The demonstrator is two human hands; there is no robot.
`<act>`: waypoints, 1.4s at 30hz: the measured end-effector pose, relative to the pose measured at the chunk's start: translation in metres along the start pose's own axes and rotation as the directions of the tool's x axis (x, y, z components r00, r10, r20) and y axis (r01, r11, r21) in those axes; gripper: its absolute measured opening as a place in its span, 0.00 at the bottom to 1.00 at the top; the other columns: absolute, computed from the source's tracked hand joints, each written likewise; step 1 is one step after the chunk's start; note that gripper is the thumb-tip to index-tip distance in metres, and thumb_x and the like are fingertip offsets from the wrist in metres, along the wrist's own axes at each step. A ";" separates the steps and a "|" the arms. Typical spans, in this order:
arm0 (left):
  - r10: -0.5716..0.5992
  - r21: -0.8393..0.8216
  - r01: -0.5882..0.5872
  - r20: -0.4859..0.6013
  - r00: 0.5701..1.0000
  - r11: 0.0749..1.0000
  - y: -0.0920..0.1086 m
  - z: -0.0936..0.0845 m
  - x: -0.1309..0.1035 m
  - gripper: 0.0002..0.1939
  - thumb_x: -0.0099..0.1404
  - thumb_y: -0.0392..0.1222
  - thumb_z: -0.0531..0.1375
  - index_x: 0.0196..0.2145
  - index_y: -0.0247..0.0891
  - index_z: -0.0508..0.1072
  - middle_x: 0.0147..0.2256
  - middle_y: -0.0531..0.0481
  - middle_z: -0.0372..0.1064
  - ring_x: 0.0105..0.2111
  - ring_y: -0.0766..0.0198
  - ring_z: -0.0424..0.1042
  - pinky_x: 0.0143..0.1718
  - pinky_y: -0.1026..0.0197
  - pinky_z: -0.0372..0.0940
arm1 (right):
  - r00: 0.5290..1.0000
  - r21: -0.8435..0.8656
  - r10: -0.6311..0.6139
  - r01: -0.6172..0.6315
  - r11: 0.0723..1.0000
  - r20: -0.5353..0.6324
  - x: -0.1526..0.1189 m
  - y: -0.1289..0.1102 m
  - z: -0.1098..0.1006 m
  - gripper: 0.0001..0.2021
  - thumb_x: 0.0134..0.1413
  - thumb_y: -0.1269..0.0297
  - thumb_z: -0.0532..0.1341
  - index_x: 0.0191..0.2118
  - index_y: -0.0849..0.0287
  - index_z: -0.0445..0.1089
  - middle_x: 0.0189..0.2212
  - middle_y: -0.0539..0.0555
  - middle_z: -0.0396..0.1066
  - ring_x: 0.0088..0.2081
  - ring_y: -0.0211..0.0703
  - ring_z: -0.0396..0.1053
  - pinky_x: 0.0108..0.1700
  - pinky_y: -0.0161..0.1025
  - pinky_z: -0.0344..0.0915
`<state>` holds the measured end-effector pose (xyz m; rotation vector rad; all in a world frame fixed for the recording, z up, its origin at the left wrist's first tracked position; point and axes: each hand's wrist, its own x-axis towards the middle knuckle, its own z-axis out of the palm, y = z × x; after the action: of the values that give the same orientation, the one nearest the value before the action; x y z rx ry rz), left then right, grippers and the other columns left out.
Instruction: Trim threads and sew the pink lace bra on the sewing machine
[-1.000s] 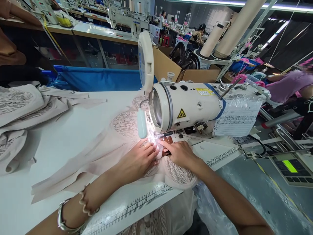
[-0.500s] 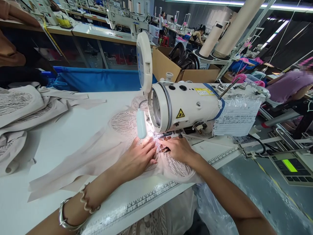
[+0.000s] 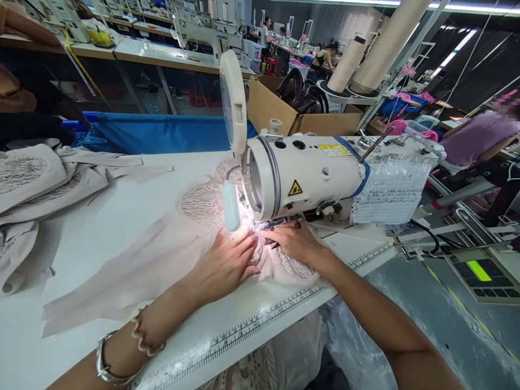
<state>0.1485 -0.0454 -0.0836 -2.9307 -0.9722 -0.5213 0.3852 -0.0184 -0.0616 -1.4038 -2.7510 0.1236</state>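
My left hand [image 3: 227,261] lies on a pale pink lace fabric piece [image 3: 203,206], fingers stretched out flat beside the lit needle area of a white sewing machine [image 3: 309,176]. From the other side, my right hand [image 3: 294,242] reaches to the same spot. Its index finger points toward the needle area, and its other fingers curl over the fabric. A small dark pointed tool [image 3: 274,245] shows beneath those fingers; its kind is hard to make out. The needle itself is hidden by glare. A pale blue lamp [image 3: 231,206] hangs just above my left fingers.
More lace pieces [image 3: 28,173] are piled at the left of the white table [image 3: 93,233]. A ruler tape [image 3: 260,319] runs along its front edge. Behind the machine stand a cardboard box [image 3: 270,105] and thread cones [image 3: 345,65]. A control panel [image 3: 483,273] sits at right; co-workers sit beyond.
The fabric under my hands has shifted and bunched slightly near the needle area. My left thumb has spread a little from the fingers. The whole view has drifted slightly.
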 end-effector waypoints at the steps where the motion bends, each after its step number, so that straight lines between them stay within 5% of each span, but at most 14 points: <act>1: 0.003 -0.018 -0.003 0.000 1.000 1.000 -0.001 -0.001 0.000 0.22 0.77 0.48 0.45 0.56 0.34 0.70 0.55 0.35 0.71 0.58 0.43 0.67 0.57 0.40 0.50 | 1.000 -0.035 0.002 -0.001 0.999 0.012 -0.001 0.000 -0.001 0.21 0.60 0.79 0.53 0.49 0.50 0.76 0.34 0.50 0.79 0.37 0.42 0.72 0.37 0.36 0.58; 5: -0.010 -0.035 0.010 -0.005 1.000 0.999 0.000 -0.002 0.001 0.19 0.76 0.46 0.47 0.54 0.35 0.71 0.49 0.38 0.74 0.49 0.46 0.72 0.53 0.41 0.52 | 0.999 -0.106 0.043 -0.044 0.993 -0.011 -0.013 -0.001 -0.004 0.12 0.64 0.67 0.59 0.50 0.54 0.74 0.34 0.53 0.79 0.36 0.46 0.73 0.36 0.38 0.55; 8: -0.035 0.002 0.035 -0.015 0.999 0.999 0.004 0.001 0.003 0.19 0.76 0.44 0.46 0.51 0.34 0.72 0.47 0.37 0.73 0.46 0.48 0.72 0.51 0.42 0.53 | 0.996 -0.080 0.090 -0.089 0.993 0.006 -0.029 -0.002 -0.003 0.17 0.59 0.52 0.65 0.48 0.60 0.73 0.30 0.55 0.78 0.31 0.45 0.71 0.32 0.37 0.53; 11: -0.036 -0.003 0.036 -0.050 0.998 0.999 0.008 0.005 0.003 0.19 0.76 0.42 0.46 0.50 0.33 0.72 0.50 0.37 0.72 0.48 0.48 0.71 0.52 0.43 0.52 | 0.997 -0.104 0.066 -0.061 0.993 0.043 -0.039 -0.004 -0.003 0.13 0.62 0.68 0.59 0.52 0.59 0.72 0.26 0.52 0.75 0.27 0.42 0.67 0.29 0.37 0.48; 14: -0.020 -0.025 0.018 -0.055 0.998 1.000 0.008 0.006 0.002 0.19 0.76 0.42 0.46 0.54 0.33 0.70 0.48 0.39 0.74 0.48 0.49 0.72 0.53 0.43 0.51 | 0.998 -0.084 0.023 -0.019 0.996 0.052 -0.039 -0.006 -0.003 0.28 0.55 0.78 0.55 0.60 0.52 0.69 0.25 0.49 0.74 0.27 0.40 0.64 0.29 0.38 0.46; 18: -0.020 -0.017 0.020 -0.028 0.999 1.000 0.006 0.004 0.002 0.19 0.76 0.44 0.47 0.55 0.34 0.69 0.48 0.39 0.75 0.48 0.48 0.72 0.51 0.44 0.52 | 0.992 -0.042 0.036 -0.032 0.999 0.119 -0.028 -0.006 -0.006 0.34 0.52 0.79 0.55 0.63 0.45 0.66 0.25 0.48 0.74 0.27 0.40 0.64 0.29 0.38 0.47; 27: -0.028 0.041 0.029 -0.023 0.999 0.999 0.006 0.000 0.004 0.29 0.78 0.52 0.38 0.56 0.29 0.69 0.51 0.34 0.74 0.52 0.46 0.70 0.53 0.40 0.49 | 0.993 -0.058 0.047 -0.041 0.997 0.105 -0.012 -0.006 -0.007 0.29 0.60 0.77 0.51 0.63 0.45 0.66 0.31 0.50 0.77 0.29 0.43 0.66 0.30 0.39 0.48; 33: -0.034 0.036 0.034 -0.020 0.999 0.999 0.005 0.001 0.003 0.22 0.77 0.49 0.45 0.53 0.34 0.71 0.55 0.35 0.71 0.56 0.43 0.67 0.55 0.38 0.51 | 0.993 -0.061 -0.078 0.073 0.996 -0.084 -0.019 0.003 0.005 0.21 0.61 0.75 0.54 0.53 0.51 0.76 0.25 0.50 0.74 0.29 0.40 0.66 0.30 0.38 0.50; 38: -0.054 0.001 0.054 -0.013 0.998 0.999 0.006 0.001 0.003 0.21 0.77 0.49 0.46 0.54 0.34 0.71 0.52 0.36 0.73 0.56 0.44 0.69 0.57 0.37 0.50 | 0.933 -0.050 -0.209 0.203 0.978 -0.294 -0.022 0.012 0.016 0.23 0.57 0.80 0.54 0.46 0.49 0.80 0.20 0.47 0.68 0.25 0.37 0.61 0.28 0.37 0.49; 42: -0.089 0.020 0.089 0.003 0.996 0.996 0.004 -0.002 0.004 0.21 0.77 0.50 0.46 0.56 0.36 0.69 0.55 0.36 0.71 0.58 0.43 0.67 0.59 0.36 0.49 | 0.941 -0.032 -0.188 0.186 0.982 -0.282 -0.015 0.013 0.016 0.25 0.52 0.82 0.54 0.46 0.50 0.79 0.22 0.47 0.70 0.27 0.37 0.62 0.28 0.36 0.48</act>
<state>0.1529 -0.0465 -0.0807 -2.8833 -1.1066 -0.5055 0.4036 -0.0236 -0.0792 -1.0562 -2.6242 -0.0872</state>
